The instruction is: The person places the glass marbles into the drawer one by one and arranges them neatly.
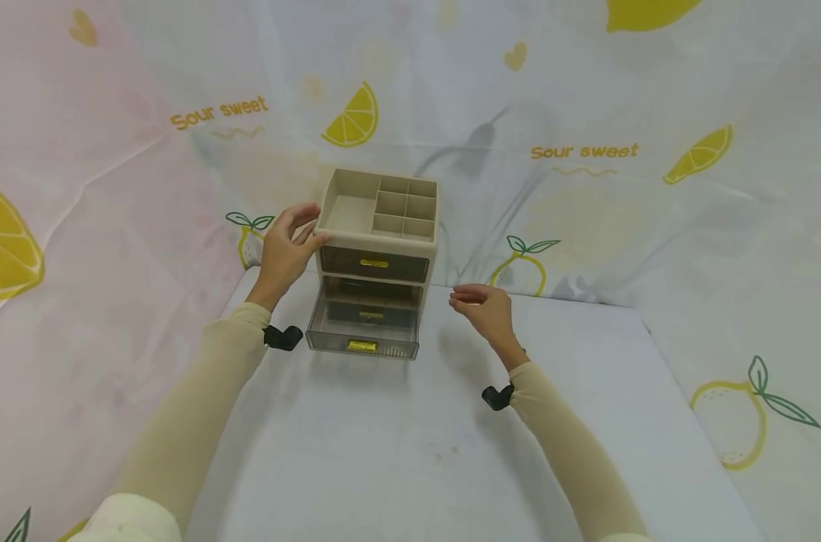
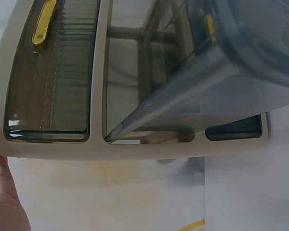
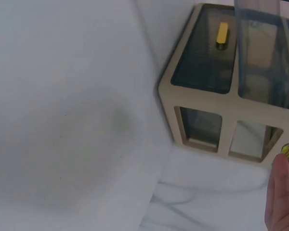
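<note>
- Two long sleeves, pale tan, reach in from the bottom of the head view, one on each arm.
- On each wrist sits a small black camera mount.
- Under the arms lies a white table.
- At the far side of the table stands a beige drawer box, close to the lemon cloth that hangs behind it and at both sides.
- On top of the box is a tray split into one big part on the left and six little parts on the right.
- The box has smoky see-through drawers with yellow handles.
- The top drawer is pushed in.
- The bottom drawer is pulled out toward the person, and its yellow handle faces front.
- The left hand holds the top left corner of the box. Its fingers curl over the rim of the tray and its thumb rests on the front.
- In the left wrist view, only the edge of that hand shows beside the beige frame.
- The right hand floats just to the right of the box, near the pulled-out drawer, and does not touch it. Its fingers are loosely bent toward the box and it holds nothing.
- The right wrist view shows one finger tip close to the side of the box.
</note>
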Available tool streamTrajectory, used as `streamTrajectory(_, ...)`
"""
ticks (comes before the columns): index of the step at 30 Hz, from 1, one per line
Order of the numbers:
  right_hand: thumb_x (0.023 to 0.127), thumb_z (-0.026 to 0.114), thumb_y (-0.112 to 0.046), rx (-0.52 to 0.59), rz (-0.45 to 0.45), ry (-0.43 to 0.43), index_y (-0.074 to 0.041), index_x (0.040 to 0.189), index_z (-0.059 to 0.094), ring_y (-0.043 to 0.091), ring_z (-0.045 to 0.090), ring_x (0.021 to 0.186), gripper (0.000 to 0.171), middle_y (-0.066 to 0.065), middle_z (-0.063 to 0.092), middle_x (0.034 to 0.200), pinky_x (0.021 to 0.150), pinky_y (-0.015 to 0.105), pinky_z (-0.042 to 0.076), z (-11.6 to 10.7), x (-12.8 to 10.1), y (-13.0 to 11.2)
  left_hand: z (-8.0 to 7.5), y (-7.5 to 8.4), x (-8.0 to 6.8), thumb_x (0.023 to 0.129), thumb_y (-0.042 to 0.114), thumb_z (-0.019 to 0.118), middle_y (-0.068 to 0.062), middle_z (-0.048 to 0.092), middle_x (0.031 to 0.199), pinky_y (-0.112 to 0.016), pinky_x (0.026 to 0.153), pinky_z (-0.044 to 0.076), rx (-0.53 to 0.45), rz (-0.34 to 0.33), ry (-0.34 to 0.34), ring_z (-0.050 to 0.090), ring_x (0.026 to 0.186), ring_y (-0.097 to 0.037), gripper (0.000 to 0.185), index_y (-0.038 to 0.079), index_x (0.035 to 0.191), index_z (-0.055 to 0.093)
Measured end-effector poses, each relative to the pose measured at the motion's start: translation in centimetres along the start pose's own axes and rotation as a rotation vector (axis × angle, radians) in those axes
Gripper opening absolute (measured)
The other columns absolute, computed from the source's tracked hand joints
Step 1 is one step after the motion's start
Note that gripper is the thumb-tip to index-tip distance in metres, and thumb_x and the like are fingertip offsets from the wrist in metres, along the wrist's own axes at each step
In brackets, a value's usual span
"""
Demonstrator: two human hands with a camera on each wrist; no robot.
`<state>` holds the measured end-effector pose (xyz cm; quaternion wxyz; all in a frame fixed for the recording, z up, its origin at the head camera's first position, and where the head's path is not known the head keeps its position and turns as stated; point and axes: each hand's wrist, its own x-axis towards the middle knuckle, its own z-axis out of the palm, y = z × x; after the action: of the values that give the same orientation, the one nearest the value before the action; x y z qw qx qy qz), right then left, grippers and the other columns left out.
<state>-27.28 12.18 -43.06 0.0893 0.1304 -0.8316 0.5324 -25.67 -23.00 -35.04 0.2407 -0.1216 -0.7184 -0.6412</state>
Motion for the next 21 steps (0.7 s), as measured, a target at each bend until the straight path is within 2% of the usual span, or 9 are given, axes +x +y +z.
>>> streamTrajectory(7,0.079,0.081,-0.007,0.037,-0.036,-0.006,-0.001,0.1,0.075,0.02,0.072,0.084,0.022,0.009,0.075,0.089,0.071,0.019,0.059,1.1,0.0,-1.4,0.0,0.2,0.0,0.082,-0.008,0.073,-0.029,0.05,0.132,-0.036,0.11,0.042,0.008,0.003,-0.007,0.047,0.127,-0.037,0.055,-0.016,0.13,0.047)
streamTrajectory(10,0.079,0.08,-0.005,0.046,-0.086,-0.013,0.003,0.099,0.075,0.021,0.072,0.084,0.022,0.012,0.074,0.089,0.072,0.02,0.059,1.5,-0.2,-2.3,0.0,0.1,0.0,0.082,-0.009,0.073,-0.029,0.05,0.131,-0.036,0.11,0.042,0.004,0.005,-0.005,0.047,0.127,-0.037,0.055,-0.016,0.13,0.048)
streamTrajectory(14,0.08,0.077,0.002,0.079,-0.154,-0.037,0.011,0.1,0.071,0.03,0.072,0.083,0.023,0.02,0.073,0.089,0.074,0.025,0.061,1.7,-1.0,-5.0,0.1,0.1,0.1,0.082,-0.008,0.073,-0.029,0.051,0.131,-0.036,0.11,0.042,0.011,0.007,-0.003,0.047,0.127,-0.036,0.055,-0.015,0.13,0.048)
streamTrajectory(17,0.079,0.076,0.005,0.088,-0.166,-0.057,0.013,0.101,0.07,0.035,0.071,0.085,0.023,0.024,0.071,0.091,0.077,0.03,0.062,1.8,-1.5,-7.0,0.1,0.1,0.1,0.082,-0.008,0.073,-0.029,0.05,0.131,-0.036,0.11,0.042,0.014,0.008,-0.005,0.047,0.127,-0.037,0.055,-0.015,0.13,0.048)
streamTrajectory(21,0.08,0.077,0.002,0.084,-0.17,-0.081,0.008,0.101,0.072,0.031,0.071,0.086,0.023,0.02,0.072,0.092,0.079,0.034,0.062,2.8,-1.3,-6.9,0.0,0.2,0.0,0.082,-0.009,0.073,-0.029,0.05,0.131,-0.036,0.11,0.042,0.01,0.006,-0.004,0.047,0.127,-0.037,0.055,-0.016,0.13,0.048)
